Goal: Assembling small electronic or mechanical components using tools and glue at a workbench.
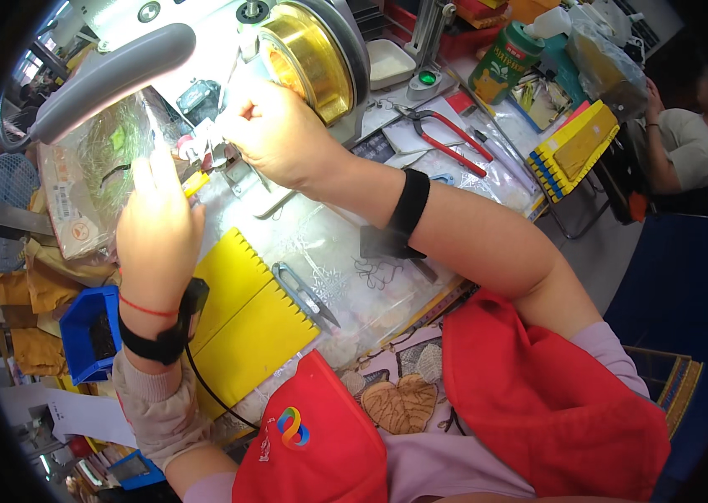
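Hands weren't touching each other, they were either side of a little metal fixture (211, 149). Right hand (283, 138) had its fingertips bunched up beside it, couldn't tell what they gripped, if anything. Left hand (157, 222) had fingers stretched out by a yellow handle (196, 184), grip unclear too. Gold spool (320, 67) sat just beyond the right hand, red-handled pliers (457, 158) off to its right.

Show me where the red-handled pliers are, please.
In the head view's upper right, the red-handled pliers lie between the right forearm and the green jar.
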`<action>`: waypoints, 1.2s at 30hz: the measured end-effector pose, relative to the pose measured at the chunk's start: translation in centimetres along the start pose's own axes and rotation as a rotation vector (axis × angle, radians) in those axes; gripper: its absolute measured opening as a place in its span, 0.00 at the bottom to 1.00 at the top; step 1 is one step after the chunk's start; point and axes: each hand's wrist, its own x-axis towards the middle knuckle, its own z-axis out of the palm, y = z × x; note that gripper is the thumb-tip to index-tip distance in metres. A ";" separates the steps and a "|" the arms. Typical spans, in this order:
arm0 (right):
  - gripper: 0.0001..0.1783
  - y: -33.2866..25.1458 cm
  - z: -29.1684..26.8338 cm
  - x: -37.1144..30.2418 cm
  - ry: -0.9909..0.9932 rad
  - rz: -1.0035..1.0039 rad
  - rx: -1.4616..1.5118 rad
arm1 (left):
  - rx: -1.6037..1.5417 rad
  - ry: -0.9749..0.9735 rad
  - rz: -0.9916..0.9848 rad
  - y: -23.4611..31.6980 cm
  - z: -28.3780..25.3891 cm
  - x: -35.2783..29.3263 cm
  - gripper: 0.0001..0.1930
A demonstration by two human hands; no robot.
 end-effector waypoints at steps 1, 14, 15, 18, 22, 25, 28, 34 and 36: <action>0.11 -0.1 -0.1 0.0 -0.003 0.021 0.003 | 0.064 0.058 0.046 0.1 0.1 -0.5 0.28; 0.08 -0.1 -0.6 -0.1 -0.069 -0.054 -0.086 | -0.017 -0.307 -0.055 -0.6 2.0 -1.9 0.13; 0.08 0.4 -0.5 -0.3 -0.071 -0.068 -0.078 | -0.043 -0.335 -0.024 -1.1 1.9 -1.9 0.11; 0.15 1.1 -0.7 -1.3 -0.156 0.138 0.305 | -0.186 -0.255 0.103 -5.1 2.9 -0.3 0.08; 0.15 -0.2 -1.2 -1.0 -0.184 0.080 0.285 | -0.347 -0.031 0.217 -3.9 0.6 7.6 0.09; 0.14 -0.1 -1.0 -0.3 -0.246 0.111 0.263 | -0.674 0.013 0.122 -2.9 0.8 11.8 0.14; 0.11 -0.1 -0.6 -0.7 -0.184 0.127 0.234 | -1.285 -0.248 -0.243 -3.0 1.6 14.4 0.21; 0.10 0.5 -0.4 -2.2 -0.031 0.131 0.258 | -1.548 -0.105 -0.288 -1.7 2.2 13.1 0.21; 0.09 -0.3 -1.3 -4.0 -0.101 0.203 0.274 | -1.388 -0.077 -0.218 -1.5 0.9 12.2 0.19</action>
